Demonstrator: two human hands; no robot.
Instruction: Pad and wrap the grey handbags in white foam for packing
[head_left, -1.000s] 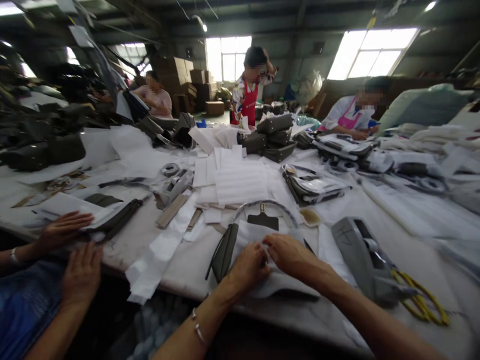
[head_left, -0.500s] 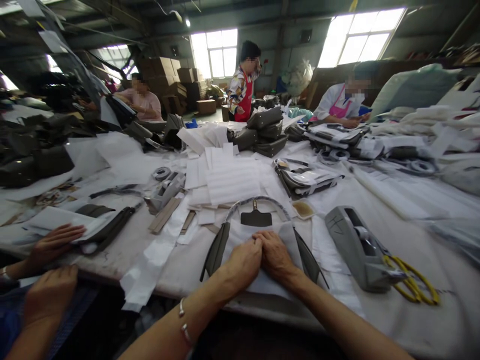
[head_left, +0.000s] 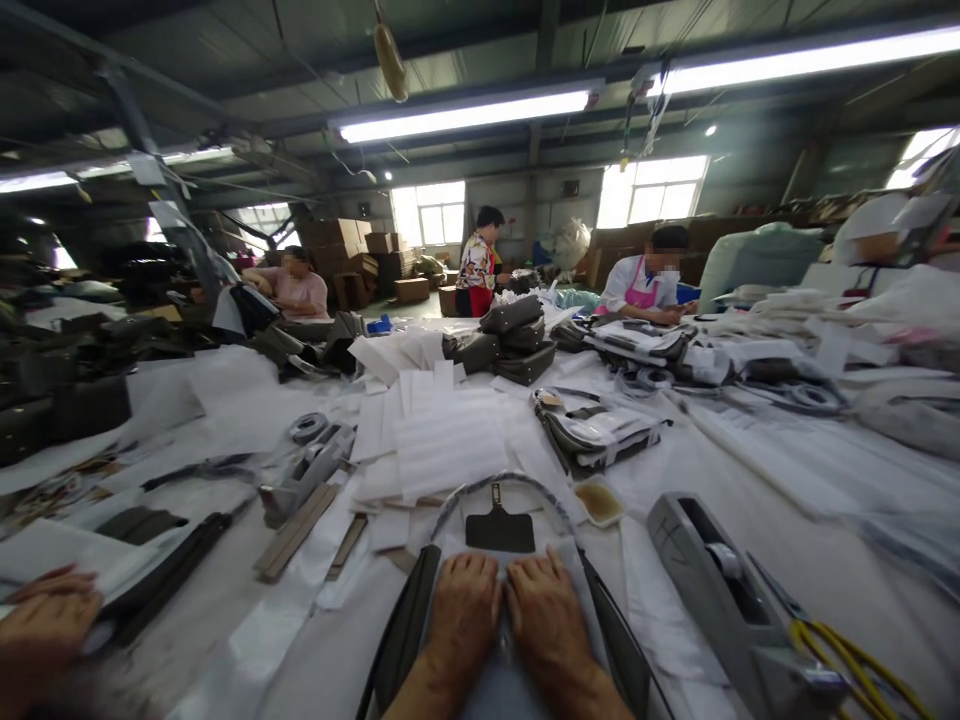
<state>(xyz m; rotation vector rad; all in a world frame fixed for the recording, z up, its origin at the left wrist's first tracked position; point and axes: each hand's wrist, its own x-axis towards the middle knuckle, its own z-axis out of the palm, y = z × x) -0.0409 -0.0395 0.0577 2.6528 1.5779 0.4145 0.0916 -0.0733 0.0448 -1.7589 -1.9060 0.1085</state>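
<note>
1. My left hand (head_left: 465,605) and right hand (head_left: 547,610) lie side by side, palms down, fingers loosely extended and not closed round anything, on the thin, translucent white sheet (head_left: 506,690) over the dark olive-grey bag (head_left: 405,625).
2. The bag lies on the pale tabletop (head_left: 292,640) right in front of me, its arched, film-wrapped handle (head_left: 480,482) pointing away.
3. I judge it fairly light and soft, bending if squeezed; the sheet looks slippery and easy to crease or tear.
4. I'd take hold of both dark sides together, low down, or lift by the handle, minding its film.
5. My hands hide the sheet's middle, and I can't tell whether tape lies under my fingertips. The bag's near end is cut off by the lower edge, and its underside is hidden.
</note>
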